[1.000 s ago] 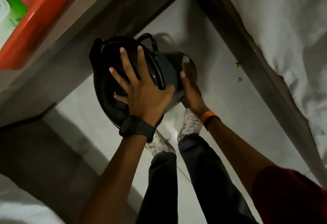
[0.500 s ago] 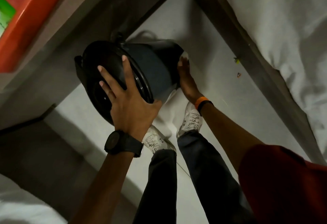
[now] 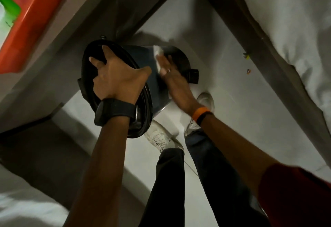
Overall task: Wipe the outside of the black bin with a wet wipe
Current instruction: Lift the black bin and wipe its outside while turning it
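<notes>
The black bin [image 3: 143, 61] is held on its side above the floor, its lid end toward me. My left hand [image 3: 116, 78], with a black watch on the wrist, grips the lid rim, fingers over the lid and thumb on the wall. My right hand [image 3: 172, 79], wearing an orange band, lies flat on the bin's upper side wall and presses a white wet wipe [image 3: 158, 54] against it. The pedal sticks out at the bin's right. The far side of the bin is hidden.
A wooden bedside unit [image 3: 75, 51] carries an orange tray [image 3: 30, 17] at upper left. A bed frame [image 3: 265, 51] with white bedding runs along the right. My white shoes [image 3: 161, 139] stand on the light floor under the bin. More white bedding lies at lower left.
The bin has been turned, so the pedal now shows at the right. My right hand moved from the bin's far end onto its side wall with the wipe. My left hand shifted its grip on the lid rim.
</notes>
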`<state>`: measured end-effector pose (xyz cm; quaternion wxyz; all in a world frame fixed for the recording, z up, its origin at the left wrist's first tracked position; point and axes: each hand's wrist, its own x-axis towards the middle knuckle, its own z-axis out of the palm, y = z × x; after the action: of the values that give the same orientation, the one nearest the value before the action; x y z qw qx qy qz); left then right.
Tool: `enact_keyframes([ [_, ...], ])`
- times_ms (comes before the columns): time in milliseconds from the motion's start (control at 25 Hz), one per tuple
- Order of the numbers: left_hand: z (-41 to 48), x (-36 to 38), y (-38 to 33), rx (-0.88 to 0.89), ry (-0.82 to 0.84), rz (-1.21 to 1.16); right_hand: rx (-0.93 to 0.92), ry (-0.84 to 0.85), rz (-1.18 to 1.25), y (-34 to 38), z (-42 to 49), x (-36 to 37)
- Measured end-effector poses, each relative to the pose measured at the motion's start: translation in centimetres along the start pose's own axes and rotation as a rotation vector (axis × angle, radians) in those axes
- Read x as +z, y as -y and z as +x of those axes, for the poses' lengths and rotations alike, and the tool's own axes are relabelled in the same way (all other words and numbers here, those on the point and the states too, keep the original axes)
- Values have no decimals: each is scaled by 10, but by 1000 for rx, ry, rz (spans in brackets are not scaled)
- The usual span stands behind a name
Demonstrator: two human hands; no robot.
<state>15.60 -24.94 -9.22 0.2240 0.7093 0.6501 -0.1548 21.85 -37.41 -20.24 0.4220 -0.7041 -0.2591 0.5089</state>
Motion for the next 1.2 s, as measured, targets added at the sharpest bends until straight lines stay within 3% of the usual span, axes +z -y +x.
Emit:
enact_keyframes([
  [80, 13, -8, 3, -16, -1, -74, -331, 59, -208, 3, -34, 27],
  [120, 19, -11, 7, -15, 8, -111, -394, 64, -309, -7, -40, 29],
  [160, 23, -14, 11, -11, 17, -143, -373, 30, -427, -20, -37, 23],
  [240, 30, -15, 19, 1, -8, -194, -49, -82, -591, -42, -15, -1],
  [320, 25, -15, 24, 41, -89, -243, 223, -96, -473, -47, 9, -21],
  [400, 3, -8, 33, 127, -92, -238, 220, -143, -235, -41, 21, -21],
  [520, -41, 11, 46, 205, 46, -8, 160, -138, -53, -21, 10, -8],
  [600, -45, 16, 49, 182, 38, 32, -22, -56, -262, -12, -12, 6],
  [720, -22, 7, 52, 128, -24, -46, -446, 128, -529, -14, -42, 24],
  [760, -14, 4, 52, 112, -25, -71, -491, 135, -579, -20, -42, 19],
  [840, -10, 2, 52, 92, 3, -105, -401, 28, -626, -35, -31, -3],
  [920, -9, 2, 45, 68, 43, -115, -192, -104, -549, -47, -15, -30],
  [1080, 4, -9, 28, 39, 100, -98, 177, -184, -139, -53, 6, -55],
  [1200, 13, -15, 14, 72, 82, -36, 176, -165, -143, -49, -3, -53],
])
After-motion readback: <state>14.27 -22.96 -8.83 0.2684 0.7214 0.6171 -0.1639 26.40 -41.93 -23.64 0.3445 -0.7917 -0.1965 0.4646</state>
